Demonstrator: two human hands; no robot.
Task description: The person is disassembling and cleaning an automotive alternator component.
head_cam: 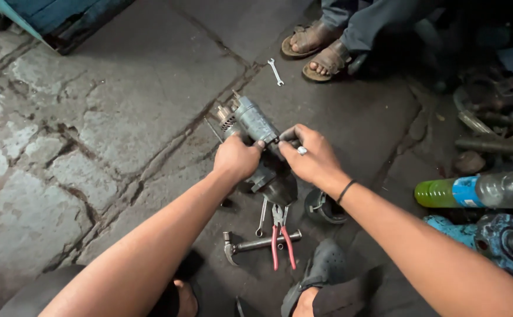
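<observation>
I hold a grey, greasy starter-motor-like metal part [251, 120] above the stone floor with both hands. My left hand [236, 157] grips its body from the left. My right hand [310, 155], with a ring and a black wristband, pinches its side near the middle. A dark round housing [280, 186] of the part hangs below my hands. Under them on the ground lie red-handled pliers [281, 238], a hammer [255, 243] and a small wrench [261, 216].
Another person's sandalled feet [320, 50] rest at the top, with a spanner [276, 71] beside them. A green plastic bottle [473, 191], blue machine parts [497, 238] and scrap metal [491, 117] crowd the right. A round metal cap [322, 206] lies near my right wrist.
</observation>
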